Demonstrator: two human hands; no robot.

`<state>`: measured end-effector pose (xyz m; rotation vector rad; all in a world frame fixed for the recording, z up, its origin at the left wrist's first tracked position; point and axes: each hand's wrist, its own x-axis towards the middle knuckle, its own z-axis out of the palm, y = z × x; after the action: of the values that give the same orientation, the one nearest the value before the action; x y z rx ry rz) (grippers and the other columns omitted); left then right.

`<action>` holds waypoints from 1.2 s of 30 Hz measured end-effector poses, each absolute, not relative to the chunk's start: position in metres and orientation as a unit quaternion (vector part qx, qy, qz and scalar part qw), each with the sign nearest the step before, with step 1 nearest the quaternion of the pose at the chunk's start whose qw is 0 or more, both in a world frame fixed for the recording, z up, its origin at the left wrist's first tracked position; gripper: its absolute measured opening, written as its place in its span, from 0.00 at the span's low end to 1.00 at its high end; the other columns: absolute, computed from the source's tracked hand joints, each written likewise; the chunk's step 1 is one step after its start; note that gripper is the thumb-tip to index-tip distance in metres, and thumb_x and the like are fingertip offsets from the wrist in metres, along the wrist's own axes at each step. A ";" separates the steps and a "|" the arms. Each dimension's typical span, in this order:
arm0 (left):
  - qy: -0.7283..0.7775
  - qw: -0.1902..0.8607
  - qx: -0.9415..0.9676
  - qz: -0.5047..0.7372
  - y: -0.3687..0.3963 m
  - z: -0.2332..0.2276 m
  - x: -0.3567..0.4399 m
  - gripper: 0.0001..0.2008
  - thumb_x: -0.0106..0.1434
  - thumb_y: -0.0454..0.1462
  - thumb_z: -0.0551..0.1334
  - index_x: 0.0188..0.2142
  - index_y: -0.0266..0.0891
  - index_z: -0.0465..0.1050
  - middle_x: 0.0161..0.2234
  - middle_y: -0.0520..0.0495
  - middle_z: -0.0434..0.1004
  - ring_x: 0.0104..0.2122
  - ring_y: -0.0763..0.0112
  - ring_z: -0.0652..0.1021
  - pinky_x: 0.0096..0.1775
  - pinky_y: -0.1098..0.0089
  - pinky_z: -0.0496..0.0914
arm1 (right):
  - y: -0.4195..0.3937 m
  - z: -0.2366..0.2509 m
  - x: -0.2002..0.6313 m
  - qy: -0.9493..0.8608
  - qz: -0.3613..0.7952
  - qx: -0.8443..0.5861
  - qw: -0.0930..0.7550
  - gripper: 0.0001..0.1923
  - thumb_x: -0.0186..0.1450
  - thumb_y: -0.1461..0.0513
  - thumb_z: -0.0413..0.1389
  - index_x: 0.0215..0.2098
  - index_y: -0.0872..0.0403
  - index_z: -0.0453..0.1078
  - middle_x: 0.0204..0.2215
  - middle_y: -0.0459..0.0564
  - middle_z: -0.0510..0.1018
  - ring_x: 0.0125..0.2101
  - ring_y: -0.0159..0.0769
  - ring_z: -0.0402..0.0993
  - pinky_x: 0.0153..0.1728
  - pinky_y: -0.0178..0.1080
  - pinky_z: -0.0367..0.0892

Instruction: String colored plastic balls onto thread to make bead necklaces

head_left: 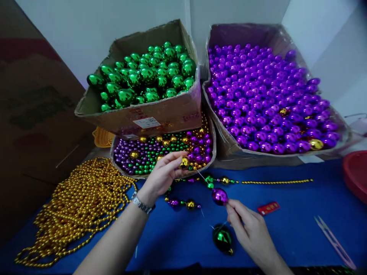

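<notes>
A shiny gold bead (184, 162) is pinched between the thumb and fingers of my left hand (164, 172), above the front rim of the bead tray. My right hand (248, 225) grips the lower end of a large purple bead (219, 196). A thin white string runs from near the gold bead toward the green beads (210, 181) and the purple one. Below my right hand, a large dark green ornament (222, 238) sits on the blue cloth. Behind my hands lies a strand of mixed beads (190, 204), partly covered by my left hand.
Cardboard boxes of green balls (146, 74) and purple balls (252, 95) stand behind a tray of small beads (149, 151). Gold bead chains (83, 202) are heaped at left. On the blue cloth (289, 236) lie a red packet (268, 208) and pink-handled snips (334, 240); a red basin (355, 175) is at right.
</notes>
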<state>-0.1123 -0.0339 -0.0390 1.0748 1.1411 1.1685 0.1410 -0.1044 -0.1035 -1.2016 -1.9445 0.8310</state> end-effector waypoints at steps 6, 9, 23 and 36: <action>0.422 0.654 0.316 0.543 -0.054 -0.048 -0.106 0.12 0.61 0.36 0.60 0.44 0.35 0.72 0.42 0.41 0.74 0.37 0.69 0.76 0.36 0.72 0.72 | -0.106 -0.106 0.139 -0.766 0.306 -0.442 0.353 0.07 0.69 0.63 0.45 0.37 0.51 0.64 0.26 0.44 0.71 0.25 0.30 0.69 0.29 0.33 0.61; 0.422 0.651 0.316 0.547 -0.057 -0.051 -0.107 0.10 0.61 0.35 0.60 0.43 0.35 0.72 0.42 0.40 0.74 0.39 0.69 0.75 0.36 0.73 0.72 | -0.107 -0.106 0.138 -0.773 0.302 -0.441 0.342 0.08 0.69 0.63 0.45 0.36 0.51 0.64 0.26 0.45 0.71 0.26 0.32 0.70 0.30 0.34 0.62; 0.495 0.524 0.503 0.477 -0.073 -0.045 -0.095 0.15 0.55 0.36 0.66 0.43 0.37 0.71 0.41 0.45 0.74 0.39 0.70 0.74 0.42 0.70 0.69 | -0.105 -0.116 0.137 -0.820 0.161 -0.435 0.336 0.10 0.68 0.65 0.45 0.41 0.55 0.68 0.28 0.51 0.76 0.32 0.38 0.75 0.35 0.38 0.67; 0.482 0.556 0.470 0.488 -0.079 -0.055 -0.085 0.16 0.53 0.36 0.68 0.42 0.37 0.69 0.40 0.46 0.73 0.36 0.72 0.73 0.38 0.72 0.68 | -0.104 -0.116 0.133 -0.802 0.189 -0.443 0.353 0.10 0.69 0.63 0.44 0.38 0.53 0.67 0.31 0.50 0.77 0.30 0.35 0.75 0.33 0.35 0.67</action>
<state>-0.0853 -0.0787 -0.0552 1.1089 1.1390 1.1523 0.1333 -0.1045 -0.1164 -1.1465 -2.0751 0.4892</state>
